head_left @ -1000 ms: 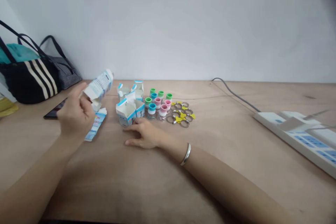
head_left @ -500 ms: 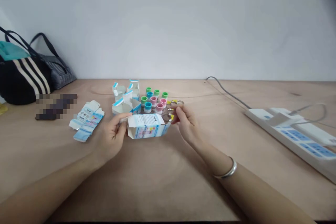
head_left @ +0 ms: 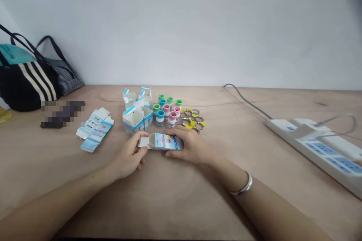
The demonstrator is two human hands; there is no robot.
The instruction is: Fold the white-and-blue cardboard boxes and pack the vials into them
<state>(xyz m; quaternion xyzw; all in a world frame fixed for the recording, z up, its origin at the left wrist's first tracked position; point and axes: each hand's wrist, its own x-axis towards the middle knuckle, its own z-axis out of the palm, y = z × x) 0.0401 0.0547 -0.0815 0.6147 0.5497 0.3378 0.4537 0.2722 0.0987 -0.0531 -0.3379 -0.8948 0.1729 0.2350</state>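
A small blue-and-white cardboard box point(head_left: 166, 141) lies between my hands, its printed side turned up and an end flap open at the left. My left hand point(head_left: 130, 156) pinches that flap end. At the other end, the fingers and thumb of my right hand point(head_left: 192, 146) grip the box from both sides. Just behind stand several small clear jars with green, blue and pink rims, among them a pink-rimmed jar point(head_left: 172, 117). Several open boxes point(head_left: 133, 121) stand upright to their left. Metal hose clamps with yellow tabs point(head_left: 193, 119) lie right of the jars.
A flattened box point(head_left: 96, 130) lies on the table at left, beside a dark blurred-out object point(head_left: 65, 115). Bags point(head_left: 31, 83) stand at the far left against the wall. A white power strip point(head_left: 316, 150) with a grey cable point(head_left: 246, 99) lies on the right.
The box has been lowered towards me and turned so its printed side faces up. My right hand has moved from pinching near the far end to gripping around it.
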